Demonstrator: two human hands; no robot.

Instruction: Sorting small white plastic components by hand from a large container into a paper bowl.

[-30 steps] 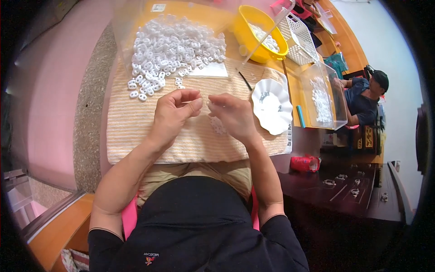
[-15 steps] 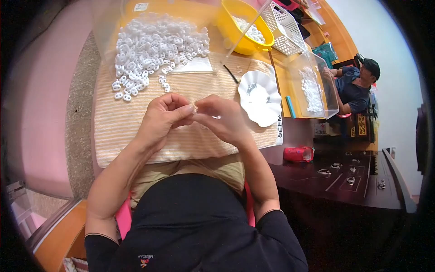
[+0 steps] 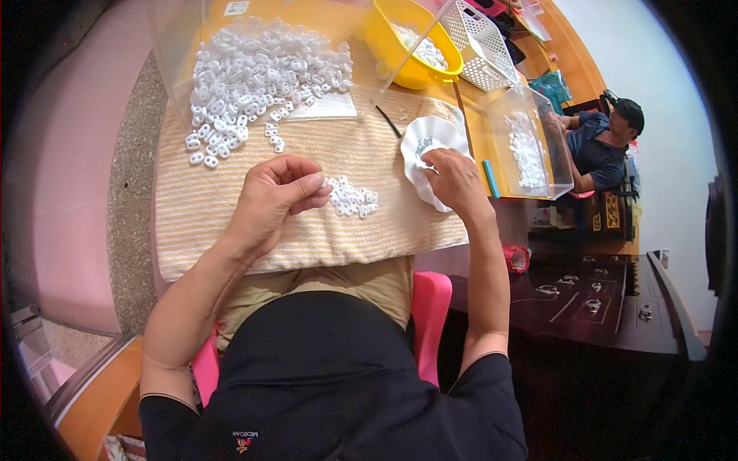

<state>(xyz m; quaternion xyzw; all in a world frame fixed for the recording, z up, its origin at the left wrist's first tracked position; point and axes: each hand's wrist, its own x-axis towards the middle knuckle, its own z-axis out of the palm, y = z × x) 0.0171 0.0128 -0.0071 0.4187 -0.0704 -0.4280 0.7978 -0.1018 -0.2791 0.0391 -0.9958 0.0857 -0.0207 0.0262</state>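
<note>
My left hand is held over the striped towel, thumb pressed to the fingertips in a pinch. What it grips, if anything, is too small to make out. Just beside its fingertips lies a small heap of white two-holed plastic pieces. On the right, my right hand reaches into a white wavy-rimmed dish, fingers drawn together. Small grey bits show in the dish near those fingers, whose tips are partly hidden. A large pile of similar white pieces spreads across the far left.
A clear bin wall borders the large pile. Beyond are a yellow basin, a white perforated basket and a clear box of white pieces. A black stick lies by the dish. Another person sits at right.
My right hand has left my left hand's fingertips and moved right, into the dish. The small heap it was covering now shows. My left hand keeps its pinch in nearly the same place.
</note>
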